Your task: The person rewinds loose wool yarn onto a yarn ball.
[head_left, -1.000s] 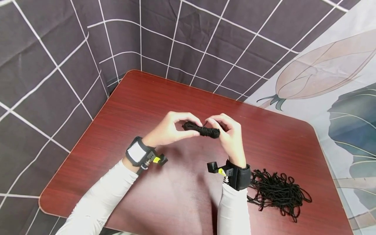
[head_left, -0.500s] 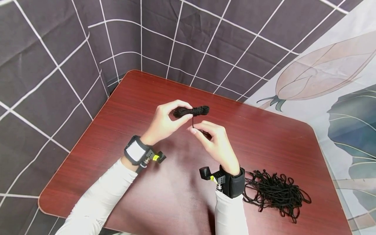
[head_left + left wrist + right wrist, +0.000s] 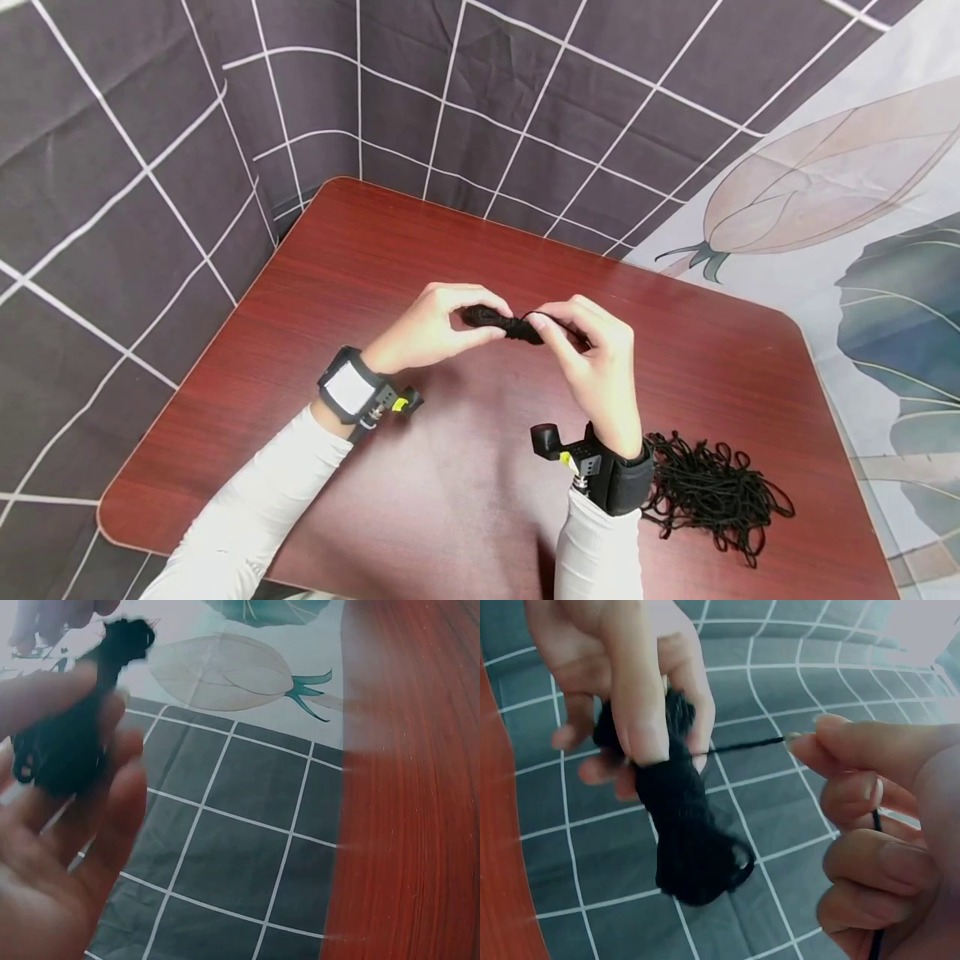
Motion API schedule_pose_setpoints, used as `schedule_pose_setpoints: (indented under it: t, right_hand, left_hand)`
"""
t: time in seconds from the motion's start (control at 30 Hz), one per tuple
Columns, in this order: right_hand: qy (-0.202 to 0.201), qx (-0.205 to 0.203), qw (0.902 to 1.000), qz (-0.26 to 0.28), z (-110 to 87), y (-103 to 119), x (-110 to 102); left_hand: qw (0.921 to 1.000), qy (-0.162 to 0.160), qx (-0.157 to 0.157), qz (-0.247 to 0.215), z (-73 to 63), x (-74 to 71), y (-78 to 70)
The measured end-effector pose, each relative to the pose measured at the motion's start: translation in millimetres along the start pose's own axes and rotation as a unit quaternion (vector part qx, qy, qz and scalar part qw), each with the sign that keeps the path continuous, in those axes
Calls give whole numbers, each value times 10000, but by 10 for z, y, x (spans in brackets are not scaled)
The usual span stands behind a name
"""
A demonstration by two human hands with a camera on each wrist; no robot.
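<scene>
My left hand (image 3: 438, 327) grips a bundle of black cord (image 3: 694, 855) by one end, thumb on one side and fingers on the other. Turns of cord wrap tightly round the bundle's middle, and loops stick out at its free end in the right wrist view. Beside it, my right hand (image 3: 596, 346) pinches the cord's loose strand (image 3: 750, 745) between thumb and forefinger, and the strand runs taut to the bundle. Its other fingers curl over the strand, which trails down below them. In the left wrist view the bundle (image 3: 71, 746) looks dark and blurred.
A loose tangled heap of black cord (image 3: 716, 492) lies on the red-brown table (image 3: 360, 250), right of my right wrist. Dark gridded cloth (image 3: 420, 92) hangs behind and left of the table. A cloth printed with plants (image 3: 847, 183) hangs on the right.
My right hand went below the bundle with the strand, then came back up to its right side. The left hand lifted the bundle and lowered it again.
</scene>
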State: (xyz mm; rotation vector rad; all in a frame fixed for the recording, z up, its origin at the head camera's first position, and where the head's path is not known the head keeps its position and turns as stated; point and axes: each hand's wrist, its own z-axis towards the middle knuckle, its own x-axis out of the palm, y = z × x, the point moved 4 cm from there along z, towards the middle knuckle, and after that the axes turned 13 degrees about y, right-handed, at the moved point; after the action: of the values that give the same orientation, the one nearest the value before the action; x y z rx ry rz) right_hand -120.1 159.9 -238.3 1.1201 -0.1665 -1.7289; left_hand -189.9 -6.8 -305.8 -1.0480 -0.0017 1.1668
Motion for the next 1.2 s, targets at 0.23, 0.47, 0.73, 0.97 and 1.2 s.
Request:
schedule_pose_setpoints:
  t: [0.23,0.47,0.73,0.97,1.2]
  right_hand:
    - [-282,39,9996,56,17,55,-65]
    - [-104,350,9987,351,29,-146,2]
    - [629,571,9960,261,-4,-455,206]
    - [1360,493,9895,33,-18,-460,353]
    - [1834,154,9828,-152,10,-214,391]
  left_hand:
    - [9983,465,21,-338,-13,-2,-117]
    - [9953,493,64,-829,6,-86,-365]
    - [9909,-145,69,-1340,9,-146,-370]
    - [9901,-1004,6,-984,-4,-229,-394]
    - [9890,-1475,-94,-100,3,-270,-425]
